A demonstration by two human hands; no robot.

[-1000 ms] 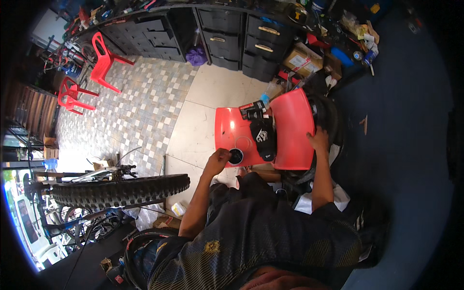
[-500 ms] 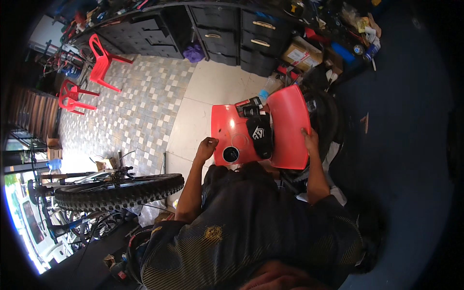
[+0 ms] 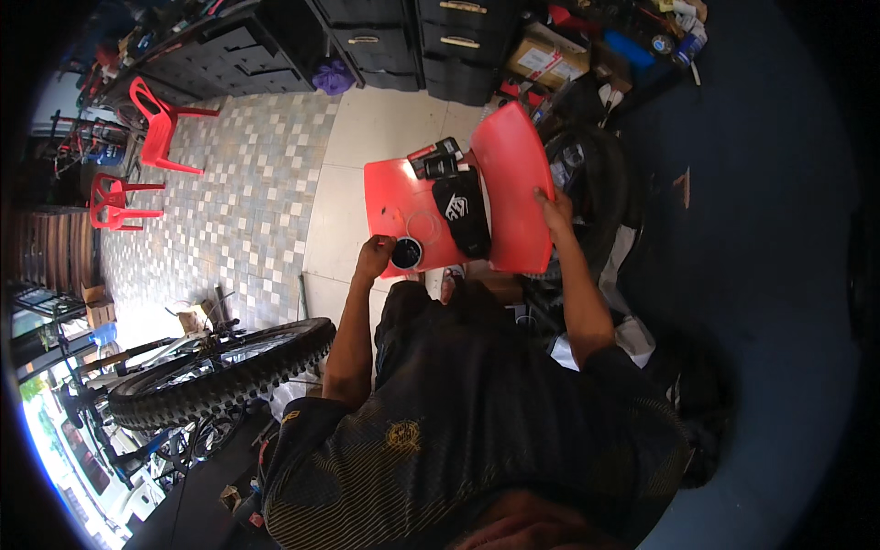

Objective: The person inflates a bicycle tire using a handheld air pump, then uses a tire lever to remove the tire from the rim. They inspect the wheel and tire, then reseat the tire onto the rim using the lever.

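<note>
A red plastic chair (image 3: 518, 206) stands in front of me, its seat on the left and its backrest on the right. My right hand (image 3: 554, 215) is closed on the backrest's outer edge. At the seat's left edge, my left hand (image 3: 374, 257) is closed with its fingertips beside a round dark container with a pale rim (image 3: 407, 252); it appears to grip the seat edge. On the seat lie a black pouch with a white print (image 3: 461, 211), a small black bottle or tube (image 3: 442, 168) and a black-and-red box (image 3: 423, 156). A clear ring-like outline (image 3: 423, 227) shows near the container.
A knobbly bicycle wheel (image 3: 225, 371) is at my left. Two red chairs (image 3: 156, 133) stand on the tiled floor farther left. Black drawers (image 3: 376, 55), a purple bag (image 3: 333, 78) and a cardboard box (image 3: 548, 61) are ahead. Dark tyres (image 3: 596, 183) lie right of the chair.
The chair has moved away from me with the things on it, and both hands have gone with it. My left fingertips are nearer the round container. The whole view has also shifted.
</note>
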